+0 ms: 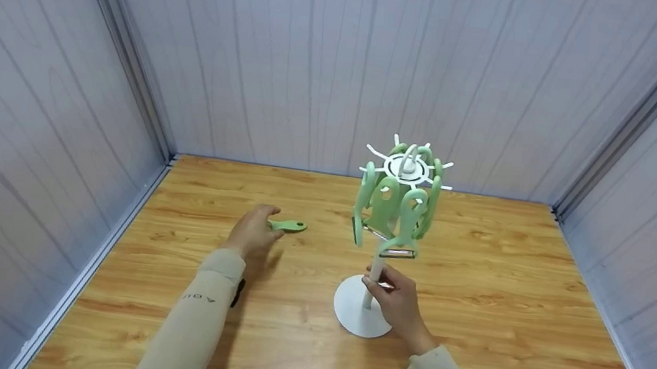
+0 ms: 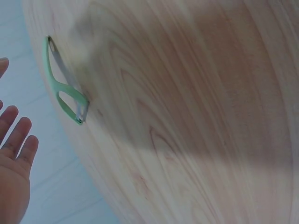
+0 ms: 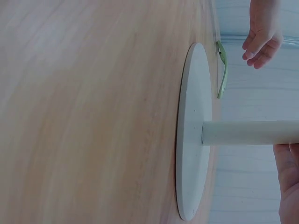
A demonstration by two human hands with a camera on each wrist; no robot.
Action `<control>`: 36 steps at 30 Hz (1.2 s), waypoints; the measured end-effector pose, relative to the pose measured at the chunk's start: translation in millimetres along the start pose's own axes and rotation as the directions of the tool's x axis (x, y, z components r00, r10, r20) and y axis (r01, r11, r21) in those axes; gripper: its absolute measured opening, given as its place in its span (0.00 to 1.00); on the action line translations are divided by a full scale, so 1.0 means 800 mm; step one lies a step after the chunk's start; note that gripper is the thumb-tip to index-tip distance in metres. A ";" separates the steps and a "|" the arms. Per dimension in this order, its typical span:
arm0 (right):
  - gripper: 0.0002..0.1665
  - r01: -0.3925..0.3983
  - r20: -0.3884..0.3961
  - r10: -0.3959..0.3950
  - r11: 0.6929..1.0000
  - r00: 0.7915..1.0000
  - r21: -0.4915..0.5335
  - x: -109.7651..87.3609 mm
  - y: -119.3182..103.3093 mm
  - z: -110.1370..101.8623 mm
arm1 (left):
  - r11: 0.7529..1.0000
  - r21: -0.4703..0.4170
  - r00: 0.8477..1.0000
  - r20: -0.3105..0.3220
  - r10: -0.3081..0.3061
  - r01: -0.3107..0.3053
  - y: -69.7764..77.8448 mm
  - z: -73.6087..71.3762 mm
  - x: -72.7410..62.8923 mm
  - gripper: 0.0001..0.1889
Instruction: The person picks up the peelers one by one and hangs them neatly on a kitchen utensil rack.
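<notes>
In the head view my left hand [image 1: 251, 229] hovers over a green peeler [image 1: 292, 226] lying on the table, its fingers spread and relaxed. The left wrist view gives the whole peeler [image 2: 58, 87], apart from the hand's loosely bent fingers [image 2: 18, 133]. My right hand [image 1: 398, 306] grips the white pole [image 1: 376, 272] of a rotating stand between thumb and fingers, above the round base [image 1: 351, 306]. Several green peelers [image 1: 386, 201] hang from the hooks of the stand's top wheel [image 1: 409, 168]. In the right wrist view the base [image 3: 196, 140] sits flat on the table.
The wooden table [image 1: 508, 307] is enclosed by a pale back wall [image 1: 330, 65] and side walls. The stand rises right of the middle, with its hooks [image 1: 444, 187] sticking outward.
</notes>
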State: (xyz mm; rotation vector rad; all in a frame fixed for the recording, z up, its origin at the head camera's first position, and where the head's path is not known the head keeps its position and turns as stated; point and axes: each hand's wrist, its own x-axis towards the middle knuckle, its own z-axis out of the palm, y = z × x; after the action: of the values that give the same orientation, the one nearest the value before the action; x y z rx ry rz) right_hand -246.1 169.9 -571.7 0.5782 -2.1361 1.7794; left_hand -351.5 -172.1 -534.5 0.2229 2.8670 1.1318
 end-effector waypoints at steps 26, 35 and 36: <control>0.08 -0.014 0.003 0.014 1.000 1.000 -0.001 0.000 -0.004 0.000 | 0.986 0.162 0.992 0.110 -0.055 0.037 -0.013 0.014 0.009 0.30; 0.08 0.026 -0.012 -0.026 0.999 1.000 0.024 -0.001 -0.002 0.001 | 0.963 0.267 0.994 0.105 0.014 -0.041 -0.010 0.022 0.009 0.22; 0.08 0.032 -0.014 -0.032 0.999 0.999 0.025 -0.001 -0.002 0.001 | 0.963 0.267 0.994 0.105 0.012 -0.040 -0.009 0.023 0.009 0.22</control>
State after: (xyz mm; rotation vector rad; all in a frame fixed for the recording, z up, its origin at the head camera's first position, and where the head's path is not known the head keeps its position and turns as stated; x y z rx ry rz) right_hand -244.8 168.7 -571.2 0.6015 -2.0869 1.7900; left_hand -357.7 -163.4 -552.7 0.3203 2.9240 0.7068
